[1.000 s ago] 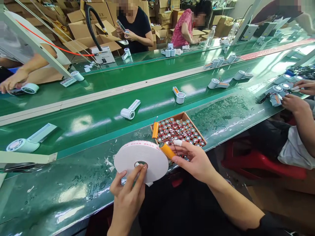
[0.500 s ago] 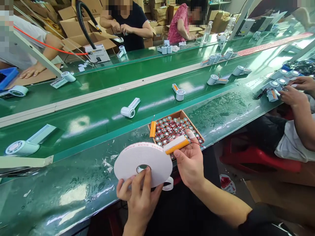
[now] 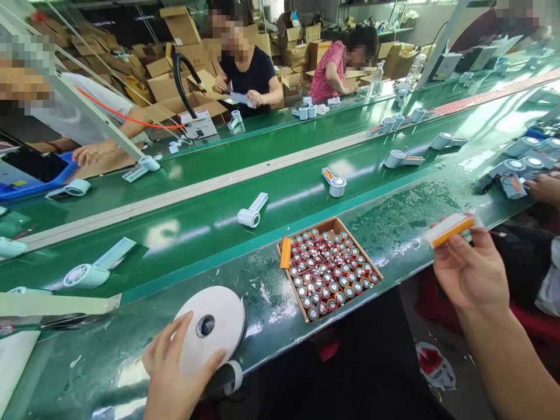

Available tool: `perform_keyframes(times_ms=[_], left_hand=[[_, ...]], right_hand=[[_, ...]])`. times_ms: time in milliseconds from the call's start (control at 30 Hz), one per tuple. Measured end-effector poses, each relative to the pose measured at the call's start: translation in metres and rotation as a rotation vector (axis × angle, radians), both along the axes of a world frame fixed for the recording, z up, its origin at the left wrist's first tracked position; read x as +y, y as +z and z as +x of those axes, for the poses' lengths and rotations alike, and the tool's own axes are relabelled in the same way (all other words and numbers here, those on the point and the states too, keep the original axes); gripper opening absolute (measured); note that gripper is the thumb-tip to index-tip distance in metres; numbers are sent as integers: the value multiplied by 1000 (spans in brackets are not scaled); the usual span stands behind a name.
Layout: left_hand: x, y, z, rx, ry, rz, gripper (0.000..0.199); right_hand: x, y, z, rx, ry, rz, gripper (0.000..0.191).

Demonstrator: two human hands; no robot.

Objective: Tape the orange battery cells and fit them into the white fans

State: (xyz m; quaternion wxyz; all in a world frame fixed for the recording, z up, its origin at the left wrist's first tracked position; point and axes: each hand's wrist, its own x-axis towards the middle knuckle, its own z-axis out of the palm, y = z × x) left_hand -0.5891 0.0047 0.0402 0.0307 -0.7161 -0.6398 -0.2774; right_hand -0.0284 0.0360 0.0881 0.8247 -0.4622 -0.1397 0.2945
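Observation:
My left hand (image 3: 179,359) grips a large white roll of double-sided tape (image 3: 221,326) at the bench's front edge, fingers over its face and thumb at the lower side. A loose tape end (image 3: 236,376) curls below the roll. Off to the right, my right hand (image 3: 475,268) is closed round an orange battery (image 3: 452,230) with a white tape strip along its upper side; a thin wire sticks out at its right end. Between my hands, a cardboard box (image 3: 306,315) holds many upright batteries with red and black wires. One orange battery (image 3: 286,252) leans at the box's left corner.
Beyond the bench (image 3: 258,344) runs a green conveyor belt (image 3: 196,233) with several pale blue handheld fans, such as one fan (image 3: 249,217). A co-worker's hand (image 3: 546,186) is by fan parts at right. Other people sit across the belt. A metal post stands at left.
The battery with its tape strip has come away from the roll and moved right in my right hand. My left hand has lowered the roll leftward to the bench. The view has shifted.

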Motion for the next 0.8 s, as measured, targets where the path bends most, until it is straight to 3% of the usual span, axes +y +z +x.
perform_keyframes(times_ms=[67, 133, 233, 333, 433, 567, 667, 800], left_hand=[[46, 12, 22, -17, -70, 68, 46], [108, 20, 61, 102, -248, -16, 39], [204, 19, 118, 221, -350, -156, 46], [267, 12, 146, 364, -362, -225, 40], [295, 16, 140, 482, -325, -249, 35], [314, 32, 109, 586, -316, -329, 40], [323, 38, 96, 640, -429, -425, 50], [325, 34, 106, 684, -469, -440, 44]], right_hand=[[-5, -20, -8, 42, 29, -37, 42], [-5, -30, -12, 42, 45, -25, 45], [-4, -29, -11, -8, 77, -5, 57], [-14, -22, -3, -112, 62, -25, 59], [-36, -24, 8, -203, -26, -102, 58], [-53, -32, 18, -252, -141, -189, 58], [-42, -33, 12, -319, -102, -180, 58], [-2, -24, -18, -530, 29, -84, 49]])
